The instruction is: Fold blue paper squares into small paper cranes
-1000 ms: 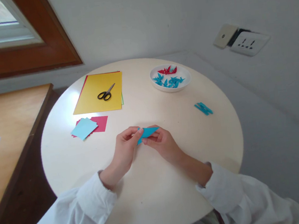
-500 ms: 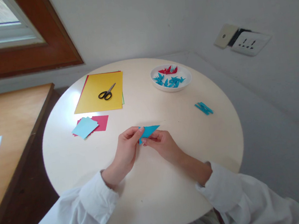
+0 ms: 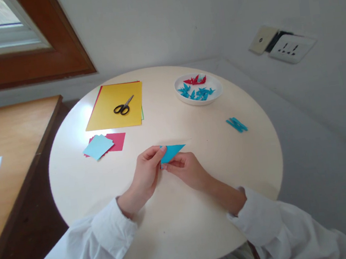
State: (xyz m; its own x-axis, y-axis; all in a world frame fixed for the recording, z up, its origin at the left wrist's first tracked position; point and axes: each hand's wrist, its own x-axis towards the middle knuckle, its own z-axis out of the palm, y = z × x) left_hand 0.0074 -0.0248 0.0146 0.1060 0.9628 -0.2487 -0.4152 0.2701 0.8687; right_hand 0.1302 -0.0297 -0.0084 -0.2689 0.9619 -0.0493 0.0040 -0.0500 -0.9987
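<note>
A small piece of blue paper [image 3: 172,151], folded to a triangle, is held between my two hands above the near middle of the round table [image 3: 183,212]. My left hand [image 3: 147,166] pinches its left side, with the thumb on top. Closed at the paper's lower corner, my right hand [image 3: 188,167] has its thumb and fingers together there. The triangle's sharp tip points right, above the right hand's knuckles. Fingers behind the paper are partly hidden.
Black-handled scissors [image 3: 122,109] lie on yellow sheets [image 3: 101,113] at the back left. Nearer are light blue and pink paper squares [image 3: 98,147]. A white dish [image 3: 216,97] holds red and blue folded paper birds [image 3: 202,94]. Folded blue strips [image 3: 237,124] lie at the right.
My right thumb has slid down and slightly left along the blue paper to its lower corner, uncovering more of the face. The left hand keeps its hold.
</note>
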